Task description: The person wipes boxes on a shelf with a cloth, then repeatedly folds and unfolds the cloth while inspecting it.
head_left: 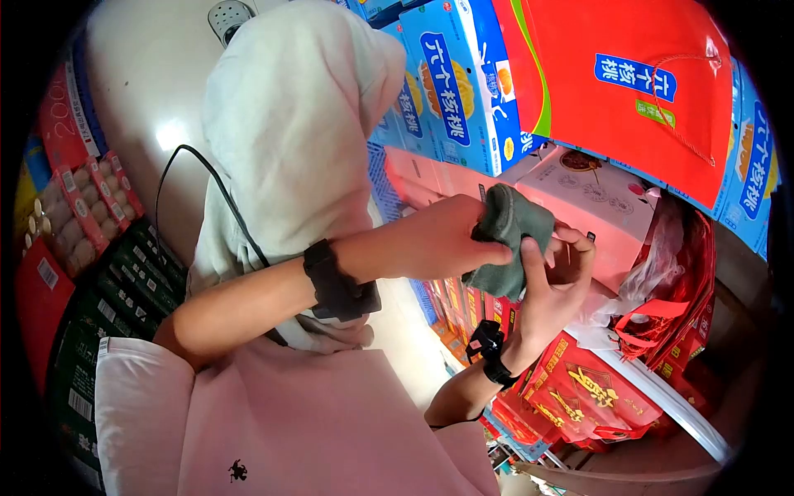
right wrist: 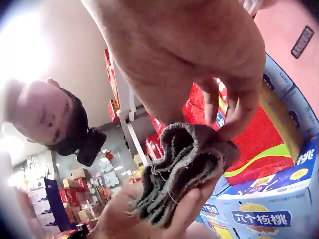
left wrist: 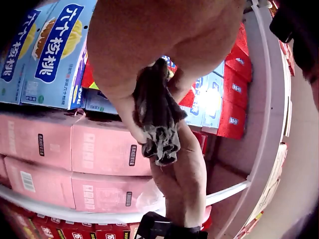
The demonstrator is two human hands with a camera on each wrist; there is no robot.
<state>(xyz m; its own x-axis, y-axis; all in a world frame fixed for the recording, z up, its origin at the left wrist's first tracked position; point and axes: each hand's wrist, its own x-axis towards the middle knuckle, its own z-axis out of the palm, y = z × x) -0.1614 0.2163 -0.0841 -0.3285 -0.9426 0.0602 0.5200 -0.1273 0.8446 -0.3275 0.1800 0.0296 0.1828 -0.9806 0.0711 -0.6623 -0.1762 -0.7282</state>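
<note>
A dark grey-green cloth (head_left: 517, 236), folded into a thick bundle, is held between both hands. My left hand (head_left: 451, 240) grips its near side, thumb lying along the fabric. At its far side my right hand (head_left: 558, 277) pinches it, with the thumb on the front and the other fingers bent behind. The right wrist view shows the stacked, frayed edges of the folded cloth (right wrist: 174, 174), with the left hand (right wrist: 119, 209) supporting it from below. In the left wrist view the cloth bundle (left wrist: 158, 109) hangs between the two hands.
Blue drink cartons (head_left: 451, 83) and a red gift bag (head_left: 620, 91) are stacked beyond the hands. Pink boxes (left wrist: 40, 144) fill the shelf, above red packages (head_left: 587, 388). Plastic bags (head_left: 662, 264) hang at right. Light trousers (head_left: 289, 124) cover a bent leg at left.
</note>
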